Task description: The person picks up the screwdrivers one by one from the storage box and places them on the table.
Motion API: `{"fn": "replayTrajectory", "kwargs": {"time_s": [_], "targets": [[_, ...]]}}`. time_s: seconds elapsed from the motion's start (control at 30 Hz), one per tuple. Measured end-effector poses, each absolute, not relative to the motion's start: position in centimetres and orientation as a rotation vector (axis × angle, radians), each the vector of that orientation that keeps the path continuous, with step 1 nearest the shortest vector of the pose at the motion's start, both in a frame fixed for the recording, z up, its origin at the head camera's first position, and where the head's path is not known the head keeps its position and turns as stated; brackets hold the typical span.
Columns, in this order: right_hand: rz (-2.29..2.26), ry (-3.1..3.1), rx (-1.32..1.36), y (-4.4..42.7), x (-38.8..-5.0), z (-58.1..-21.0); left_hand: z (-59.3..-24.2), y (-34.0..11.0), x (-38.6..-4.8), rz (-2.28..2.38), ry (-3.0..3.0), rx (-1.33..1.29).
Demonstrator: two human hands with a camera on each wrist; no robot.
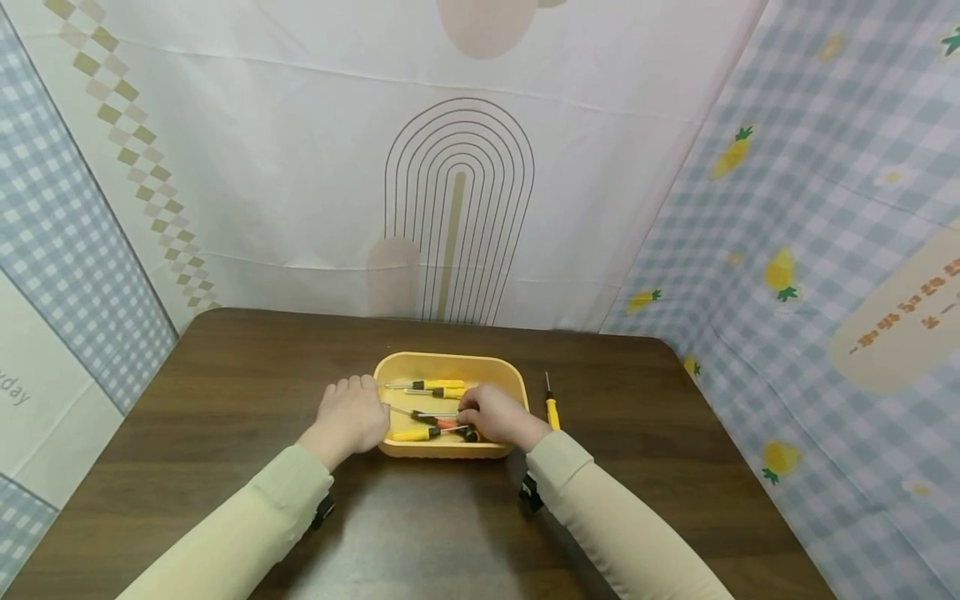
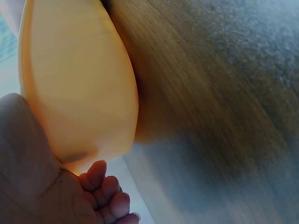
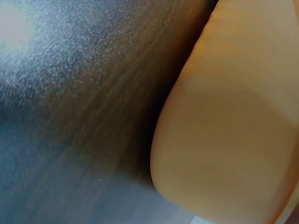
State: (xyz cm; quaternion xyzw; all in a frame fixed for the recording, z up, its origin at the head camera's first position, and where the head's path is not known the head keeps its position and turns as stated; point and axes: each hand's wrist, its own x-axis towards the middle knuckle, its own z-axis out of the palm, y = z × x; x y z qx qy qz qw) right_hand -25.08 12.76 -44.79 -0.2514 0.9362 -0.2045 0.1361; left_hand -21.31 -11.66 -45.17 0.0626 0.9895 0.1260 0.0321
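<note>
A yellow plastic basket [image 1: 408,450] stands on the table with several screwdrivers inside. My left hand [image 1: 352,417] grips the basket's left end, its thumb over the rim; in the left wrist view the fingers [image 2: 110,186] curl at the outer wall. Inside the basket's right half, my right hand [image 1: 495,414] pinches a screwdriver [image 1: 437,415] whose metal shaft points left; its handle is hidden by the hand. Yellow-and-black screwdrivers [image 1: 444,384] lie toward the back, and another yellow screwdriver [image 1: 411,435] lies at the front. A red-and-black handle [image 1: 447,424] shows beside it.
One yellow screwdriver [image 1: 552,412] lies on the dark wooden table [image 1: 262,375] just right of the basket, shaft pointing away. A patterned cloth [image 1: 300,167] hangs behind the table, and checked cloth [image 1: 750,208] hangs along the right side.
</note>
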Motion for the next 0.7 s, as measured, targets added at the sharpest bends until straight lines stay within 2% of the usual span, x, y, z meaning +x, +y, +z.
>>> {"fn": "replayTrajectory", "kwargs": {"time_s": [0.43, 0.7], "targets": [[-0.645, 2.862, -0.624, 13.1, -25.3, -44.2, -44.9, -11.5, -21.1, 0.388, 3.051, 0.181], [-0.885, 2.84, -0.493, 13.3, -25.5, -43.3, -44.9, -11.5, -21.1, 0.396, 3.055, 0.191]]}}
